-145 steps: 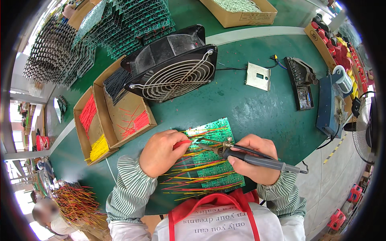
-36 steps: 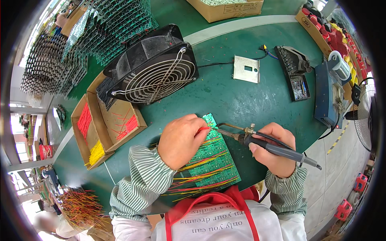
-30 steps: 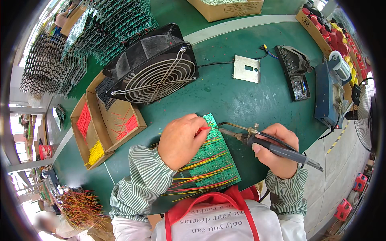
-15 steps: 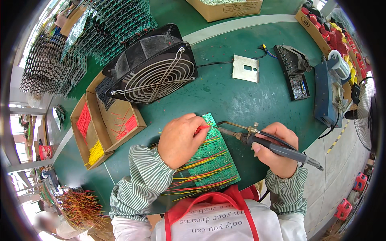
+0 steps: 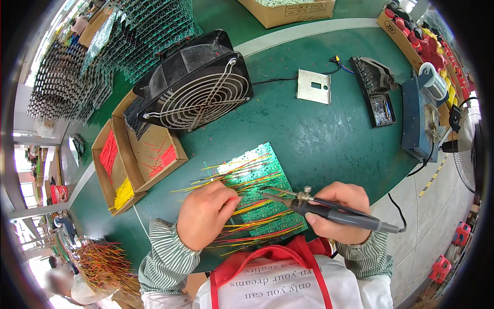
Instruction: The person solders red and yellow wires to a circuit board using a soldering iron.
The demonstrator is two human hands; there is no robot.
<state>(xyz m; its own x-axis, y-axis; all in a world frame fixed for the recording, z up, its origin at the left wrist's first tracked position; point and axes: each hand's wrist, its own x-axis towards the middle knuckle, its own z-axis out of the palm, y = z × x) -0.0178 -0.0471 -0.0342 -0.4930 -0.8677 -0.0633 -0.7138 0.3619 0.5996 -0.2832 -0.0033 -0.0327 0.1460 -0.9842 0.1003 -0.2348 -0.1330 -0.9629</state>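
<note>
Right hand [image 5: 337, 212] grips a grey-handled soldering iron [image 5: 319, 208], tip over the green circuit board [image 5: 257, 193]; left hand [image 5: 206, 213] pinches red and yellow wires [image 5: 242, 206] there.

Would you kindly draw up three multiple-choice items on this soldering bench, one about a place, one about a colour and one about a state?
1. Where does the black fan stand relative to the green circuit board?
A. Beyond it, farther from the person
B. Under it
C. To the person's right of it

2. What colour is the bench top?
A. White
B. Green
C. Orange

3. What is the right hand doing?
A. Resting open on the bench
B. Lifting the fan
C. Gripping a soldering iron with its tip over the board

Answers: 1 A, the fan sits above the board in the picture, across the bench. 2 B, the surface is green throughout. 3 C, the fingers wrap the iron's handle while the left hand rests on the board's wires.
</note>
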